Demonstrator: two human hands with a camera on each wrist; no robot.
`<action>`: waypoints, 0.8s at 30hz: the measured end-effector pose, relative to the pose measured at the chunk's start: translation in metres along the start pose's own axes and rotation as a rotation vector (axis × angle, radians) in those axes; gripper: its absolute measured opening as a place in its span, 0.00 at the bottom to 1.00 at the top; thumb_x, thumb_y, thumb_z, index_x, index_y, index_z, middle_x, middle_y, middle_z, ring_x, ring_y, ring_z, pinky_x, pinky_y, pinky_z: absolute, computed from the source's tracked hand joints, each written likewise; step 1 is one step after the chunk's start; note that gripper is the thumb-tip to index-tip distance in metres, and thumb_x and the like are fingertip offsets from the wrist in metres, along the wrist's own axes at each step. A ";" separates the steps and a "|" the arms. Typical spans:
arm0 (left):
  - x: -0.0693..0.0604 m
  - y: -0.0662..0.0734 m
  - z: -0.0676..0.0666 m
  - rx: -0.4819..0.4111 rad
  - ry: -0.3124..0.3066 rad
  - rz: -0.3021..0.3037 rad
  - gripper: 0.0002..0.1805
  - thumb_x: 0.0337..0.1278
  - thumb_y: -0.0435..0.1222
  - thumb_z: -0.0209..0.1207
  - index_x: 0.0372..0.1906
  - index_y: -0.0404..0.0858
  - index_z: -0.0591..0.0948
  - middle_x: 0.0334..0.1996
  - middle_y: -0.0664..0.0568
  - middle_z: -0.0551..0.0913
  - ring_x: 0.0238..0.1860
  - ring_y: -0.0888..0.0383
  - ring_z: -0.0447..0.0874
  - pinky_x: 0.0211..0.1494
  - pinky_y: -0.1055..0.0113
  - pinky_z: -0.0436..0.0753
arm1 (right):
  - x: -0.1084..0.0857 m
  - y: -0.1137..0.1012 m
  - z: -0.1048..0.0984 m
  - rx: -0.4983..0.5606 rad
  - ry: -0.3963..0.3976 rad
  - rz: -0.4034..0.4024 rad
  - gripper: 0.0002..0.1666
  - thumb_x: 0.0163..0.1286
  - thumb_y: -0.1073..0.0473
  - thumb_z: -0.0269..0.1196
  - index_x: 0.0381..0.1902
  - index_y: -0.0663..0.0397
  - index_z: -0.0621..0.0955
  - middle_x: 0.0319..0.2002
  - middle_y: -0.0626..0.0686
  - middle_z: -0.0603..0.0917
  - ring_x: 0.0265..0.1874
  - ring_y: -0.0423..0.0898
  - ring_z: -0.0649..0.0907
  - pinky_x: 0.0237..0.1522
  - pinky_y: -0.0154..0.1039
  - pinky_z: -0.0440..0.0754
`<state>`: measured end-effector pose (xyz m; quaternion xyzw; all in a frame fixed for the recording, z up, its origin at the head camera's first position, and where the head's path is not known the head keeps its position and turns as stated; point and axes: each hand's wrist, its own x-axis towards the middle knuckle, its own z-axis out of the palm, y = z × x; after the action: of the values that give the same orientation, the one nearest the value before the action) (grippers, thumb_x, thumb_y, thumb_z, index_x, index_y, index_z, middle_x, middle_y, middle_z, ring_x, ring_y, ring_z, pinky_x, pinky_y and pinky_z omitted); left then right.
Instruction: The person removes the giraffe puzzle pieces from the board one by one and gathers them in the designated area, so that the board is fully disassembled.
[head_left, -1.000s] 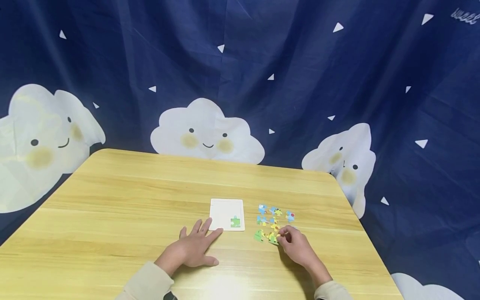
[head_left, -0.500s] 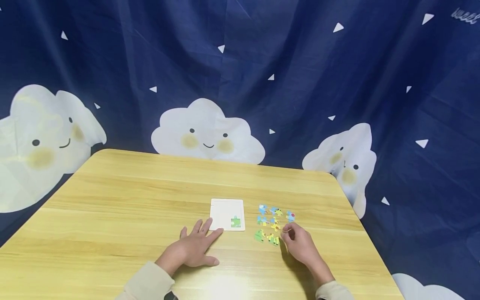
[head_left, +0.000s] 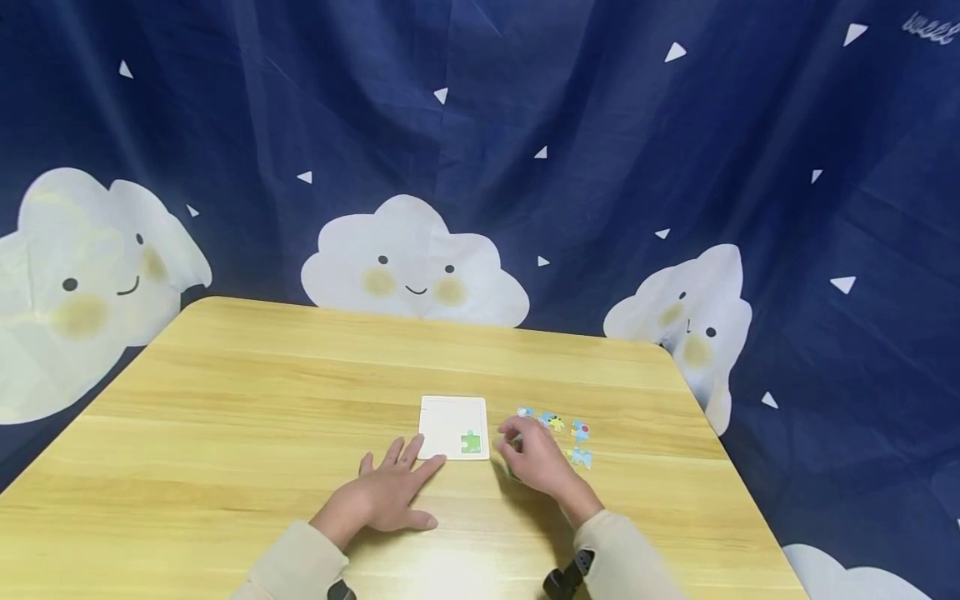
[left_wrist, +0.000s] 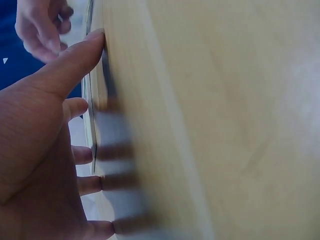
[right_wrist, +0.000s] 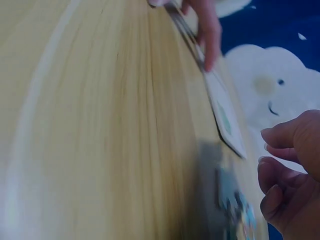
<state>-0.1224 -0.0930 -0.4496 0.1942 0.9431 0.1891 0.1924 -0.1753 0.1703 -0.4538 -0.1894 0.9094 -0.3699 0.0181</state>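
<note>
A thin white square puzzle tray (head_left: 442, 421) lies on the table, with one green jigsaw piece (head_left: 470, 443) in its near right corner. My left hand (head_left: 390, 496) rests palm down with fingers spread, its fingertips at the tray's near left corner. Right of the tray, my right hand (head_left: 538, 458) hovers over the loose jigsaw pieces (head_left: 581, 430), hiding several. Its fingers are loosely curled, and in the right wrist view the hand (right_wrist: 295, 170) shows nothing between thumb and fingertips. Blurred pieces (right_wrist: 230, 195) lie below it there.
The wooden table (head_left: 300, 375) has a rounded far edge. Behind it hangs a dark blue curtain (head_left: 585, 100) printed with clouds and triangles. A black wrist strap (head_left: 568, 575) sits at the right sleeve.
My right hand has moved left from the near right side of the loose pieces toward the tray, uncovering a blue piece at the right. The left hand and tray stay put.
</note>
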 end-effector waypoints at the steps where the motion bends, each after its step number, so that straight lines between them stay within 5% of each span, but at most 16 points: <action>1: 0.000 0.000 0.000 0.004 0.002 0.000 0.48 0.62 0.58 0.69 0.81 0.44 0.66 0.82 0.32 0.53 0.80 0.27 0.49 0.70 0.19 0.51 | 0.004 -0.002 0.004 -0.012 -0.015 -0.016 0.13 0.71 0.67 0.68 0.51 0.68 0.84 0.40 0.54 0.83 0.36 0.46 0.82 0.41 0.44 0.82; 11: 0.001 0.001 -0.002 0.024 -0.002 -0.008 0.49 0.61 0.59 0.70 0.81 0.44 0.66 0.82 0.32 0.54 0.80 0.27 0.51 0.70 0.19 0.53 | 0.025 -0.015 0.023 -0.077 -0.162 -0.036 0.16 0.70 0.67 0.68 0.53 0.70 0.83 0.37 0.52 0.75 0.39 0.48 0.73 0.43 0.47 0.76; 24: 0.003 0.002 -0.003 0.033 -0.004 -0.006 0.49 0.60 0.59 0.71 0.81 0.43 0.67 0.82 0.32 0.55 0.79 0.27 0.52 0.69 0.18 0.54 | 0.029 -0.016 0.028 -0.108 -0.155 0.026 0.16 0.69 0.64 0.70 0.51 0.63 0.79 0.42 0.54 0.76 0.42 0.50 0.77 0.50 0.53 0.80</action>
<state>-0.1254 -0.0907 -0.4470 0.1948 0.9463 0.1726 0.1916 -0.1925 0.1309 -0.4603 -0.2061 0.9264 -0.3041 0.0830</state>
